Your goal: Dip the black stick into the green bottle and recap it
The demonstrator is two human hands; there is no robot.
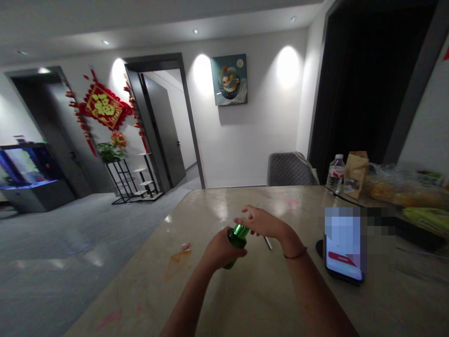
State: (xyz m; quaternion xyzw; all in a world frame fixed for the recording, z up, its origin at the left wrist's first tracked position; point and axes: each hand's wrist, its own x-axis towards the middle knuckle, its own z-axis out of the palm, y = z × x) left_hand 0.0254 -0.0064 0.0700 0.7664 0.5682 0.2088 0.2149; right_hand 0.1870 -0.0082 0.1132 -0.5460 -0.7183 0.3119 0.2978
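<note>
My left hand (222,248) is closed around a green bottle (238,237) above the worktop (140,285); my right hand (261,222) is open beside its neck. It looks like slippery glass, though the view is poor, so I'd grip the body firmly.

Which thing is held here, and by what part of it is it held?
The left hand grips a green bottle around its body, below the shiny neck. The right hand is open beside the neck; any contact cannot be told.
</note>
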